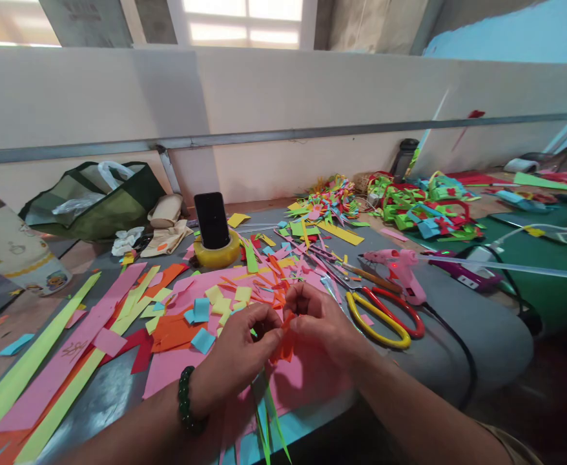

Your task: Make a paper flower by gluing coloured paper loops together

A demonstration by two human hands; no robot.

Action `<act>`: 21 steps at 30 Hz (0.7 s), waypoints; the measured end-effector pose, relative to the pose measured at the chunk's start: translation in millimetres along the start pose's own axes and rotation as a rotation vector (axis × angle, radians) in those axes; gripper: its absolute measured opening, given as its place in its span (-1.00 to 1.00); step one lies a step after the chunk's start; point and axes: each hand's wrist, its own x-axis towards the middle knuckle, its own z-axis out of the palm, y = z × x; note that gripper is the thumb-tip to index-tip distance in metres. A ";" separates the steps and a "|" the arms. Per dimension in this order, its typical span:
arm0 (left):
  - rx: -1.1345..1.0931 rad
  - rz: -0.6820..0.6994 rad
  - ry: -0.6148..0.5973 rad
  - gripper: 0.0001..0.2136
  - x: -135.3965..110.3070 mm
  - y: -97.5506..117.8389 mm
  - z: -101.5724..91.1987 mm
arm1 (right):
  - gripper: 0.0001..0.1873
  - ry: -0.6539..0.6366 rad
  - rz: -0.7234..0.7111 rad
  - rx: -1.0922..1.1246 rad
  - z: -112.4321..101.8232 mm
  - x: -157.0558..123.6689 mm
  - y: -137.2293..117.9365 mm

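Close together over a pink paper sheet (307, 387), both my hands pinch at a small orange paper piece (283, 349). My left hand (245, 352), with a dark beaded bracelet on its wrist, has thumb and forefinger closed at the piece's left side. Fingers of my right hand (319, 320) are closed on its right edge. Thin green paper strips (268, 413) hang below my left hand. Beside it lie small yellow squares (223, 303), blue squares (203, 340) and larger orange pieces (174, 332). What the curled fingers cover is hidden.
Scissors (380, 320) with yellow and red handles and a pink glue gun (400, 268) lie at my right. A phone (212, 219) leans in a yellow tape roll (218, 253). Long paper strips (75, 342), a bottle (17, 245) and a green bag (94, 200) are at left.
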 end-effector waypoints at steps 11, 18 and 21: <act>0.127 0.036 -0.009 -0.90 -2.7 -1.4 -0.1 | -0.83 0.005 -0.015 0.048 -3.8 1.2 3.6; -0.176 0.001 0.080 -0.90 2.3 -0.1 -7.1 | -0.88 0.022 -0.029 0.122 -8.3 3.5 8.2; -0.292 0.010 0.150 -0.88 3.8 1.2 -8.7 | -0.80 -0.063 0.061 0.086 -1.6 0.6 4.9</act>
